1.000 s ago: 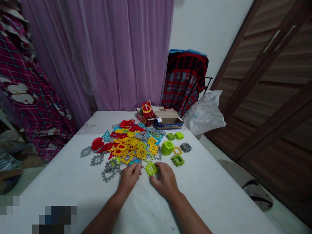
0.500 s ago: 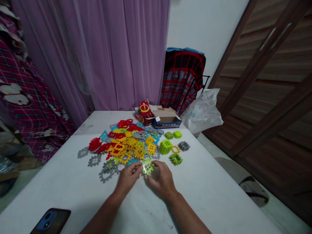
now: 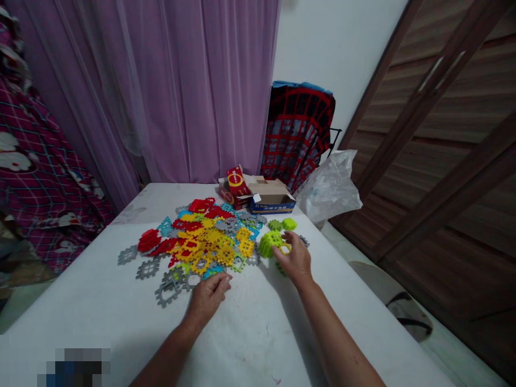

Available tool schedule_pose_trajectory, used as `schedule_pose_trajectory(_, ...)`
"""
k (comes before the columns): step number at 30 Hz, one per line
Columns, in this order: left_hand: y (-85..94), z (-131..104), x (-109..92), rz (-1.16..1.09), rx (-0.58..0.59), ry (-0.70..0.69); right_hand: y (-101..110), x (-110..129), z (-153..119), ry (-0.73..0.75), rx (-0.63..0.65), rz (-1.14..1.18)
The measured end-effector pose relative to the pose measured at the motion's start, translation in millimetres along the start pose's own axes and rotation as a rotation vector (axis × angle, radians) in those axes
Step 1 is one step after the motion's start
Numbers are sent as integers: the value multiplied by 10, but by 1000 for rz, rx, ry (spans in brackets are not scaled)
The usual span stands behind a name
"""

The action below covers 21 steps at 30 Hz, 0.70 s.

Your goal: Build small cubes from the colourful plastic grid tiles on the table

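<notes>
My right hand (image 3: 296, 259) reaches to the stack of lime-green square building pieces (image 3: 269, 244), its thumb and fingers gripping a green piece at the stack's right side. Part of that piece is hidden by the fingers. A yellow frame-shaped piece (image 3: 286, 248) shows between thumb and forefinger. My left hand (image 3: 209, 294) rests on the table in front of the pile, fingers curled together, with nothing visible in them. Close beyond it lies the mixed pile of notched plastic pieces (image 3: 213, 236) in yellow, red, blue and grey.
Loose grey pieces (image 3: 148, 268) lie left of the pile. Two small green groups (image 3: 288, 223) sit behind the stack. Open cardboard boxes (image 3: 272, 204) stand at the table's back, near a clear plastic bag (image 3: 328, 188). A pixelated patch (image 3: 78, 368) covers the lower left.
Both hands were together holding a green square piece. My right hand has since moved right and away to the green stack. My left hand has let go and stays near the pile.
</notes>
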<state>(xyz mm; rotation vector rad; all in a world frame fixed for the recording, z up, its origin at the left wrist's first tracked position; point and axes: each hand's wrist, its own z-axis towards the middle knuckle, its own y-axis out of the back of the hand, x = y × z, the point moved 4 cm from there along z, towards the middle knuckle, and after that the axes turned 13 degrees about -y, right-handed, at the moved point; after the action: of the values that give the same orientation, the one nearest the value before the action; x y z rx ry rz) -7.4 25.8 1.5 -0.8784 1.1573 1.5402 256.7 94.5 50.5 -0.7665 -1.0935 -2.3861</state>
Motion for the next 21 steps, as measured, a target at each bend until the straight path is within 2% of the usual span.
schedule_pose_trajectory(5, 3, -10, 5, 13, 13, -24, -63, -4, 72, -3, 91, -64)
schedule_pose_trajectory(15, 2, -3, 30, 38, 33, -19, -71, 1, 108, -23, 177, -121)
schedule_pose_trajectory(21, 0, -6, 5, 46, 31, -25, -59, 55, 96, -10, 188, -142)
